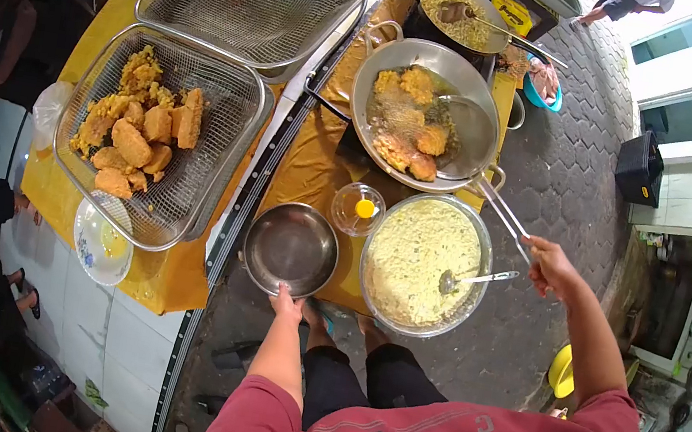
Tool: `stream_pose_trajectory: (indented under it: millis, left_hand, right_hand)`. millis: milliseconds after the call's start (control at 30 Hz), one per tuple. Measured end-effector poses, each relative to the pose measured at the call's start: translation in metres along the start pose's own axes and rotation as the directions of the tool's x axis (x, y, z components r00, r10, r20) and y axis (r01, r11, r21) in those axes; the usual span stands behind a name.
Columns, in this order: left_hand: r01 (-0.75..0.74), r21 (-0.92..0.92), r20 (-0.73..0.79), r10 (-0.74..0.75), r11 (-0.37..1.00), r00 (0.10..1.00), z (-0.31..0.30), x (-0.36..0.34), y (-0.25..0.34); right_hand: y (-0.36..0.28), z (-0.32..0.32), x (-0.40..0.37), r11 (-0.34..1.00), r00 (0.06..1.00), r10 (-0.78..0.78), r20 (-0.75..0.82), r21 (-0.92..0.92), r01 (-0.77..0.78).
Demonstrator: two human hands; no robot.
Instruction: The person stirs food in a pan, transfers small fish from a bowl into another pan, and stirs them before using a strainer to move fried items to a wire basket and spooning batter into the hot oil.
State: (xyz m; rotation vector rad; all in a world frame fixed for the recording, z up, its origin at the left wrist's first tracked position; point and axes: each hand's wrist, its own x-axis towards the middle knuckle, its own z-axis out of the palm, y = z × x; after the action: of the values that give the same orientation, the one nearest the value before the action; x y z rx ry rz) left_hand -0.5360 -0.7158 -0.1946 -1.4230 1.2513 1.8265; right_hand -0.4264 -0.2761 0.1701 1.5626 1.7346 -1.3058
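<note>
My right hand (551,269) is closed around the long metal handle of a skimmer (504,208), whose head reaches into the wok (487,143). Several golden fritters (432,139) fry there in bubbling oil. At the front edge of the table, my left hand (285,304) grips the rim of an empty steel pan (292,248), fingers partly hidden beneath it. Between the hands sits a large bowl of pale batter (421,254) flecked with green, a ladle (484,279) resting in it. A small clear bowl (347,207) holding something yellow stands behind the steel pan.
Left, a wire basket (226,118) holds fried pieces (133,141); another wire basket (253,1) lies behind it. A flowered plate (101,255) sits near the table edge. A second pan (490,41) with food stands at the back. People's legs show at left.
</note>
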Motion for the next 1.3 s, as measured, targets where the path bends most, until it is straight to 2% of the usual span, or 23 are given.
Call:
stream_pose_trajectory:
  millis: [33, 67, 100, 167, 200, 267, 300, 367, 400, 433, 500, 533, 600, 633, 700, 800, 867, 933, 967, 1033, 1100, 1200, 1300]
  left_hand:
    - [0.046, 0.002, 0.035, -0.046, 0.999, 0.998, 0.004, 0.001, -0.001]
    - [0.082, 0.016, -0.084, -0.080, 0.997, 0.993, 0.010, 0.001, -0.003]
    - [0.082, 0.020, -0.085, -0.080, 0.996, 0.993, 0.009, 0.008, -0.005]
    - [0.131, 0.019, 0.027, -0.131, 0.991, 0.991, 0.004, 0.016, -0.009]
    - [0.132, 0.025, 0.029, -0.133, 0.991, 0.991, 0.003, 0.014, -0.008]
    - [0.230, 0.139, 0.144, -0.249, 0.963, 0.958, 0.002, 0.007, 0.000]
    - [0.220, 0.142, 0.150, -0.241, 0.965, 0.959, 0.003, 0.005, 0.003]
    - [0.241, 0.122, 0.220, -0.263, 0.963, 0.939, 0.000, -0.002, 0.005]
    - [0.298, 0.111, 0.180, -0.315, 0.948, 0.932, 0.001, -0.002, 0.007]
    - [0.294, 0.109, 0.185, -0.310, 0.950, 0.932, 0.002, -0.004, 0.008]
    - [0.270, 0.250, 0.171, -0.317, 0.930, 0.933, 0.002, -0.003, 0.006]
    - [0.270, 0.249, 0.178, -0.318, 0.930, 0.931, 0.001, 0.000, 0.002]
    - [0.260, 0.206, 0.259, -0.309, 0.943, 0.915, -0.002, 0.006, -0.002]
    - [0.261, 0.200, 0.259, -0.308, 0.944, 0.916, -0.003, 0.006, -0.005]
    - [0.273, 0.134, 0.170, -0.293, 0.953, 0.941, -0.006, 0.008, -0.014]
    - [0.261, 0.109, 0.198, -0.278, 0.959, 0.940, -0.029, 0.012, -0.025]
    - [0.209, 0.165, 0.173, -0.237, 0.964, 0.956, -0.046, -0.005, -0.023]
    - [0.092, 0.345, 0.061, -0.120, 0.934, 0.991, -0.042, -0.064, -0.005]
    - [0.058, 0.396, -0.002, -0.063, 0.916, 0.998, -0.052, -0.077, -0.006]
    - [0.020, 0.475, 0.034, -0.040, 0.880, 0.999, -0.077, -0.109, 0.000]
    - [0.026, 0.575, 0.055, -0.071, 0.818, 0.996, -0.100, -0.142, 0.011]
    - [-0.006, 0.614, 0.042, -0.026, 0.789, 0.999, -0.142, -0.182, 0.019]
    - [0.009, 0.640, -0.005, -0.007, 0.768, 1.000, -0.162, -0.233, 0.040]
  right_hand:
    - [-0.001, 0.007, 0.000, 1.000, 1.000, 0.003, -0.001, 0.001, -0.003]
    - [-0.001, 0.013, 0.000, 0.996, 0.999, 0.025, 0.043, 0.087, -0.028]
    - [-0.001, 0.020, 0.000, 0.984, 0.995, 0.042, 0.089, 0.172, -0.057]
    - [0.002, 0.037, 0.004, 0.975, 0.994, 0.026, 0.108, 0.215, -0.049]
    - [0.005, 0.047, 0.009, 0.960, 0.989, 0.002, 0.146, 0.276, -0.043]
    - [0.007, 0.064, 0.016, 0.921, 0.977, -0.027, 0.213, 0.384, -0.059]
    - [0.004, 0.067, 0.015, 0.919, 0.976, -0.036, 0.213, 0.391, -0.051]
    - [0.001, 0.073, 0.011, 0.876, 0.954, 0.015, 0.299, 0.455, -0.157]
    - [0.003, 0.081, 0.009, 0.872, 0.955, -0.005, 0.296, 0.468, -0.141]
    - [0.000, 0.094, 0.003, 0.876, 0.957, 0.013, 0.289, 0.458, -0.150]
    - [-0.002, 0.110, -0.001, 0.836, 0.952, 0.004, 0.305, 0.522, -0.171]
    - [0.002, 0.109, 0.001, 0.837, 0.954, 0.001, 0.299, 0.522, -0.164]
    - [0.009, 0.111, 0.007, 0.720, 0.918, -0.087, 0.386, 0.661, -0.210]
    - [0.013, 0.115, 0.007, 0.725, 0.917, -0.087, 0.389, 0.656, -0.210]
    - [0.020, 0.124, 0.005, 0.614, 0.879, -0.129, 0.460, 0.733, -0.293]
    - [0.022, 0.124, 0.001, 0.617, 0.883, -0.130, 0.451, 0.734, -0.284]
    - [0.015, 0.124, -0.005, 0.635, 0.891, -0.131, 0.435, 0.727, -0.262]
    - [0.007, 0.123, -0.015, 0.829, 0.968, -0.049, 0.245, 0.551, -0.097]
    - [0.006, 0.121, -0.020, 0.823, 0.966, -0.065, 0.249, 0.561, -0.090]
    - [0.008, 0.119, -0.027, 0.832, 0.967, -0.069, 0.245, 0.549, -0.079]
    - [0.006, 0.119, -0.027, 0.811, 0.955, -0.109, 0.275, 0.580, -0.075]
    - [0.010, 0.124, -0.004, 0.644, 0.910, -0.168, 0.378, 0.741, -0.189]
    - [0.012, 0.124, -0.001, 0.593, 0.868, -0.198, 0.455, 0.761, -0.264]
